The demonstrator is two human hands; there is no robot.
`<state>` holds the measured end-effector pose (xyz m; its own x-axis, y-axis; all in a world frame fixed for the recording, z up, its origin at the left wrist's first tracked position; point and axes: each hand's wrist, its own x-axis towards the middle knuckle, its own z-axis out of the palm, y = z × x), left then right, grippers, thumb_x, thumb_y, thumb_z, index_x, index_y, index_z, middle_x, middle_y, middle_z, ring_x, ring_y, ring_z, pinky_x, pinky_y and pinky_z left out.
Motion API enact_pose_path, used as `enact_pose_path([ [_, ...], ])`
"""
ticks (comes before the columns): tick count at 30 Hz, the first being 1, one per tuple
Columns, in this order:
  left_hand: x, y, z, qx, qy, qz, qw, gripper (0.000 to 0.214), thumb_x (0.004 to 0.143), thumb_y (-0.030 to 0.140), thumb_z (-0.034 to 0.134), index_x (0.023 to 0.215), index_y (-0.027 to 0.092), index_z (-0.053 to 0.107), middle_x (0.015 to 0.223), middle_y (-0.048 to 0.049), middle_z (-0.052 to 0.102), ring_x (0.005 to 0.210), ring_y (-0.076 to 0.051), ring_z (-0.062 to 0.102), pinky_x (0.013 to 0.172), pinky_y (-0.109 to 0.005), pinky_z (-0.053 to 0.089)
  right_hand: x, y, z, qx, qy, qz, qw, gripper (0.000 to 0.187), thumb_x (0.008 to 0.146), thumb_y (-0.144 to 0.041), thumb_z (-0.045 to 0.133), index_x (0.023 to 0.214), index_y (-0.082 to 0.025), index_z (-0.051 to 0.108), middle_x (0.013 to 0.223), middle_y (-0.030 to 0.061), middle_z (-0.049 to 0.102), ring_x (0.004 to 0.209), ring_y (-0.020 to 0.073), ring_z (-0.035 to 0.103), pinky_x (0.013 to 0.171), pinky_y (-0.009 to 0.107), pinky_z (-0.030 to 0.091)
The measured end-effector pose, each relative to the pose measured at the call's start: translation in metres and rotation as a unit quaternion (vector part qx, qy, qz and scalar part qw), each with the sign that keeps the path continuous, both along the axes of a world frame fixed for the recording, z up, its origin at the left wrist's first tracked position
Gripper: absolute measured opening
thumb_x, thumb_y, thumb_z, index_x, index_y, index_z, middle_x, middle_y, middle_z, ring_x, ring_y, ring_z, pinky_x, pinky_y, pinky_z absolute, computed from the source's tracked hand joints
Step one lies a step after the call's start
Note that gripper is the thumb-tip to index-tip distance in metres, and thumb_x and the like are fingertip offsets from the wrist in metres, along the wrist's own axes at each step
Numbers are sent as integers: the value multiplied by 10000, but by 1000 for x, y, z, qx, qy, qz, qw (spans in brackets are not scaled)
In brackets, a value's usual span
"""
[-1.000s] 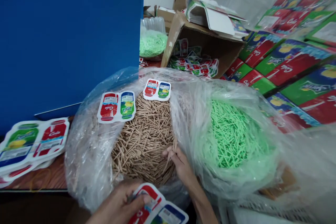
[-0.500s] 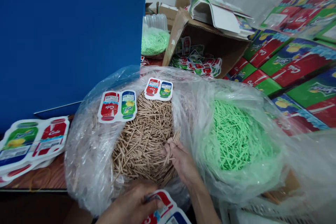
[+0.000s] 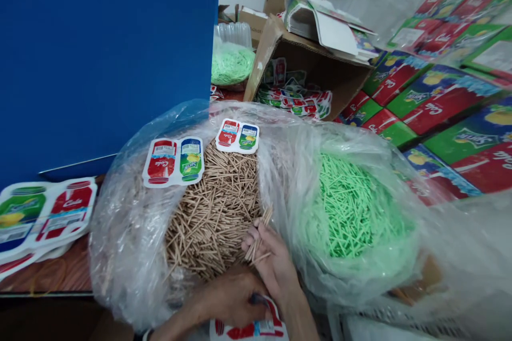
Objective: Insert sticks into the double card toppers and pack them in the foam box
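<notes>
My right hand [image 3: 269, 258] is closed round a small bunch of brown sticks [image 3: 259, 242], above the right edge of the stick heap. Beside its wrist, my left hand [image 3: 236, 295] grips a printed Cola and Sprite packet [image 3: 250, 332], partly cut off by the bottom edge. Many more thin brown sticks [image 3: 216, 208] fill a clear plastic bag [image 3: 124, 234] under both hands. On that bag lie two flat printed packets, a larger Cola-Sprite packet [image 3: 174, 162] to the left and a smaller Cola-Sprite packet [image 3: 237, 136] at the back.
Right of the brown sticks stands a clear bag of green sticks [image 3: 348, 208]. A pile of printed packets [image 3: 48, 218] lies on the table at left. Behind are a blue panel [image 3: 104, 53], an open cardboard box [image 3: 264, 58] and stacked printed cartons [image 3: 436, 96].
My left hand has moved right and slightly up with its packet, closer to my right wrist. My right hand has shifted slightly, still holding its sticks. The view has turned a little.
</notes>
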<state>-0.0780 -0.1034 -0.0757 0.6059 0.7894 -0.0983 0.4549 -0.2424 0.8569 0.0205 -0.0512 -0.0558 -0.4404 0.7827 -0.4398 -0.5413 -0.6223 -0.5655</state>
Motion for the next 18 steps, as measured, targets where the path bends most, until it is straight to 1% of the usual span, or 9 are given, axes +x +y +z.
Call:
enact_pose_path([
  [3,4,-4,-3,3,-3,-29,1000,181,706,170,683,865,216,758,694,12,755,513,-110,556,486,-172,399,-8,-3,-5,-7,-5,8,1000,342,580,-390,819,715,-187,579,560,-85,457,508,67,466,544,212,420],
  [6,6,-9,-6,6,1,-60,998,175,687,126,690,828,200,762,641,16,744,475,-101,549,450,-162,384,-14,-5,-17,-13,-26,22,999,423,582,-523,779,681,-198,527,507,-105,389,420,54,376,465,204,367],
  [8,8,-11,-7,7,-21,-81,996,219,679,74,674,831,204,761,678,16,754,521,-109,590,477,-159,412,-17,-6,-26,0,-56,37,998,472,588,-606,734,673,-200,507,487,-112,371,392,52,349,442,204,347],
  [10,9,-13,-8,0,-41,-84,996,255,663,37,670,836,202,761,707,12,758,572,-118,616,516,-158,436,-17,-8,-33,26,-88,52,994,497,595,-643,705,663,-198,496,485,-110,384,392,55,363,441,206,337],
  [11,8,-13,-8,-5,-41,-78,996,248,659,36,672,828,194,762,688,11,751,561,-115,607,510,-158,432,-16,-10,-36,37,-99,59,993,493,600,-635,707,654,-195,494,489,-105,402,399,57,380,447,207,335],
  [13,3,-12,-9,-16,-29,-54,998,179,671,73,677,793,173,761,593,20,710,476,-94,533,444,-156,381,-11,-15,-39,51,-109,73,990,451,619,-571,736,649,-183,508,518,-85,460,434,66,436,477,210,347],
  [14,0,-12,-10,-19,-27,-40,999,143,688,104,675,782,171,759,554,29,681,445,-83,489,422,-158,351,-7,-17,-40,51,-109,78,990,417,631,-529,750,668,-176,530,545,-72,493,464,73,471,502,212,361],
  [16,-6,-10,-12,-30,-39,-18,999,107,722,156,663,774,177,754,529,42,644,436,-73,442,425,-163,331,0,-22,-41,50,-105,82,990,359,653,-464,760,765,-172,584,608,-53,543,541,97,534,571,229,398],
  [18,-10,-9,-15,-49,-52,-4,997,105,745,179,644,759,171,747,528,44,628,445,-72,431,439,-163,336,5,-26,-42,59,-103,78,990,381,640,-455,767,855,-183,607,641,-48,558,609,124,571,634,254,419],
])
